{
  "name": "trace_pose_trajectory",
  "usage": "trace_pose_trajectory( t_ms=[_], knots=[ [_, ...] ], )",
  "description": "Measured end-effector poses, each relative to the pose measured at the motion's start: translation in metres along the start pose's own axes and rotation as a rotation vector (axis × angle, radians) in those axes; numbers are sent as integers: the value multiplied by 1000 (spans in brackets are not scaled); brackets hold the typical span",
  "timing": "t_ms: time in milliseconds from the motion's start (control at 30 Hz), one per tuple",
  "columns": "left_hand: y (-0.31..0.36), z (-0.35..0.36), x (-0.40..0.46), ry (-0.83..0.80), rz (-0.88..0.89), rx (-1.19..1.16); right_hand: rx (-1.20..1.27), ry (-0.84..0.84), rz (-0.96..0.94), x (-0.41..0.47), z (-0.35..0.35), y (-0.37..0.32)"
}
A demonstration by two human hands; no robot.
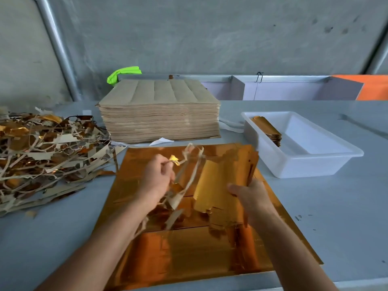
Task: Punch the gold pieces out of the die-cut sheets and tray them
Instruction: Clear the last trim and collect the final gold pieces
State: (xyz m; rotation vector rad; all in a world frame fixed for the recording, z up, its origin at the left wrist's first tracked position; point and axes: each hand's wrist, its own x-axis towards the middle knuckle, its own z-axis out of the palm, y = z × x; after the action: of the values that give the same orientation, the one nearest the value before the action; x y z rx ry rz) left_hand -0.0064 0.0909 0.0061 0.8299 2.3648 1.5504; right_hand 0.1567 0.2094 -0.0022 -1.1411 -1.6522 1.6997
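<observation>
The left hand (156,175) is closed around the waste strips (184,177), the skeleton of a punched sheet, and lifts them clear so that they part from the pieces. The right hand (251,195) grips a stack of gold pieces (218,185), thumb on the near face, held on edge above the table centre. This keeps the stack squared and ready for transfer.

Beneath both hands a gold sheet (189,248) lies flat, reaching to the near edge of the table (336,206). It serves as the work surface and, by judgement, is next in line for punching.

The tray (315,164) stands towards the right edge, just beside the sheet's far right corner, within short reach of the right hand. Gold pieces already stand at its left end (267,131); the remainder of the tray is unfilled.

The scrap pile (46,152) occupies the left edge, on the side of the hand that carries waste. A stack of unpunched sheets (159,114), brown side up, sits at the far edge, behind the work area.

Judged next: discard strips left, tray pieces right.
</observation>
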Motion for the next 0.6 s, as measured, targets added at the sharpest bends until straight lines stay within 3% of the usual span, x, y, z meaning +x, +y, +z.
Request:
trace_pose_trajectory(
  t_ms=[100, 200, 267, 400, 533, 600],
  knots=[
    [-19, -23, 18, 160, 175, 364, -26, 113, -13, 4, -28, -8],
    [-32, -32, 28, 171, 264, 574, 53, 239, -11, 4, -50, -17],
    [-30, -32, 29, 98, 247, 593, 93, 280, -17, 3, -56, -19],
    [-17, -24, 21, -14, 30, 666, 36, 248, -30, 2, -48, -13],
    [-11, -12, 16, -133, -275, 134, -79, 152, -102, 0, -28, -10],
    [-5, -10, 11, -194, -269, 38, -212, 127, -192, -1, -17, -12]
  ],
)
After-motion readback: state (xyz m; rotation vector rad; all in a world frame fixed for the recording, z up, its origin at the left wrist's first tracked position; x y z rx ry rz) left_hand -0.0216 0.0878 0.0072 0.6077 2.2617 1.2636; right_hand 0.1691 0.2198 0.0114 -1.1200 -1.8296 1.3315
